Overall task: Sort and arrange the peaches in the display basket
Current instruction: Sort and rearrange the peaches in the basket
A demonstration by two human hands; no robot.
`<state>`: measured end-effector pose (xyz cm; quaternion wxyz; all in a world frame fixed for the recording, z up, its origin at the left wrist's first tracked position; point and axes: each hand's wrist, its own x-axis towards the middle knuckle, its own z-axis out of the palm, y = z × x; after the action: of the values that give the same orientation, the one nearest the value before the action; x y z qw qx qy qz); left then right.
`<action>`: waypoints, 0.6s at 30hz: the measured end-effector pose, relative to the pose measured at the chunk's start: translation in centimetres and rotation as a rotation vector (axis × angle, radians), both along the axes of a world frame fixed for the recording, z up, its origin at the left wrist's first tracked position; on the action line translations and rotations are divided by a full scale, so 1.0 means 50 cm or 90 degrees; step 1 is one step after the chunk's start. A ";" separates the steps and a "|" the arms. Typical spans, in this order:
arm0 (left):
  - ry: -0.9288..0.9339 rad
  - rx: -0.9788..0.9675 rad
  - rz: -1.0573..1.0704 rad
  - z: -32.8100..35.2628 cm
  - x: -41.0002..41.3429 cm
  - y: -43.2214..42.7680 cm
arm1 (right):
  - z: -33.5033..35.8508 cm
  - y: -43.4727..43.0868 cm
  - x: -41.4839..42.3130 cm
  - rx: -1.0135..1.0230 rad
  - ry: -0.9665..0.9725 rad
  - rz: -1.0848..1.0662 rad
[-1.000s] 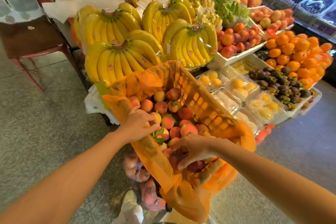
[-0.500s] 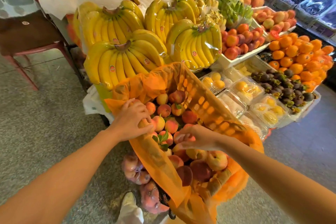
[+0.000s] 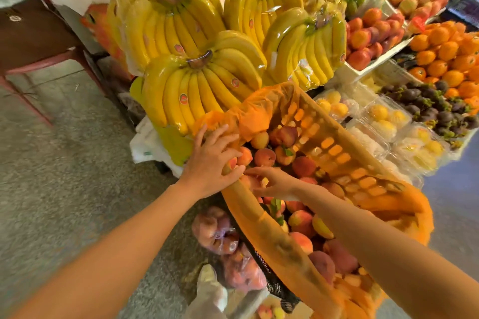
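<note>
Fruit stall in a market: wrapped banana bunches (image 3: 202,90) stacked just beyond the fingers (image 3: 215,142), oranges (image 3: 445,59), mangosteens (image 3: 427,103) and clear fruit punnets (image 3: 383,116) well to their right.

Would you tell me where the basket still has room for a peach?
Only the far end: below the bananas, the basket wall shows bare above the peaches. The near end is heaped; the left hand and right hand crowd the left rim.

My left hand (image 3: 212,160) lies fingers splayed; my right hand (image 3: 276,184), just beside, half-curled, forefinger nearly meeting left thumb.
</note>
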<state>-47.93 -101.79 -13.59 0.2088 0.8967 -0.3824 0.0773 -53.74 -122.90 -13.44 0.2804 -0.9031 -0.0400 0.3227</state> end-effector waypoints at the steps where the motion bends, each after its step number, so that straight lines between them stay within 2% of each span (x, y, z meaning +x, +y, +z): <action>1: 0.000 -0.006 -0.001 -0.002 0.001 0.000 | -0.009 0.003 0.005 -0.015 -0.015 0.012; 4: 0.001 -0.024 -0.003 -0.006 0.002 0.000 | -0.027 0.007 0.011 -0.046 -0.063 0.036; 8: 0.007 -0.043 -0.002 -0.008 0.003 -0.001 | -0.032 -0.001 0.020 -0.015 -0.073 0.029; 13: 0.017 -0.033 -0.008 -0.004 0.003 0.001 | -0.014 -0.036 0.003 0.076 0.013 -0.077; 18: 0.019 -0.018 -0.009 0.015 0.007 -0.008 | 0.028 -0.084 -0.027 0.152 0.029 -0.160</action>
<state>-47.56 -102.19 -12.83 0.2277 0.8921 -0.3843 0.0680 -55.12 -127.09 -12.02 0.4250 -0.8536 0.0412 0.2984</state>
